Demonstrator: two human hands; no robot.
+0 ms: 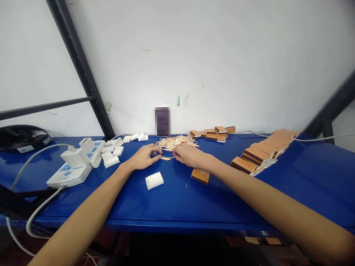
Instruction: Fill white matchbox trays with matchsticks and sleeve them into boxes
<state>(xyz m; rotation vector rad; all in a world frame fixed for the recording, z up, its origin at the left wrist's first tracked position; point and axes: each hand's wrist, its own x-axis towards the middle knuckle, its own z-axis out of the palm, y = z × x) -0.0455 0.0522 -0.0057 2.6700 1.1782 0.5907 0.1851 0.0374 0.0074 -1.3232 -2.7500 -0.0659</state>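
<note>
Blue counter (166, 205): small white tray (154, 180) and orange matchbox (200, 176) lie nearest. Beyond, left hand (143, 156) has fingers slightly parted at a few loose matches (165, 158); right hand (188, 154) has fingers curled, can't tell if they grip anything. Match pile (177, 141) just past both hands, more matchboxes (211, 137) and blurred dark device (163, 122) behind, near white wall (210, 66).

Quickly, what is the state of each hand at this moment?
Left hand: open, thumb and fingers apart, near matchsticks.
Right hand: curled; whether it holds any matchstick cannot be told.
</note>
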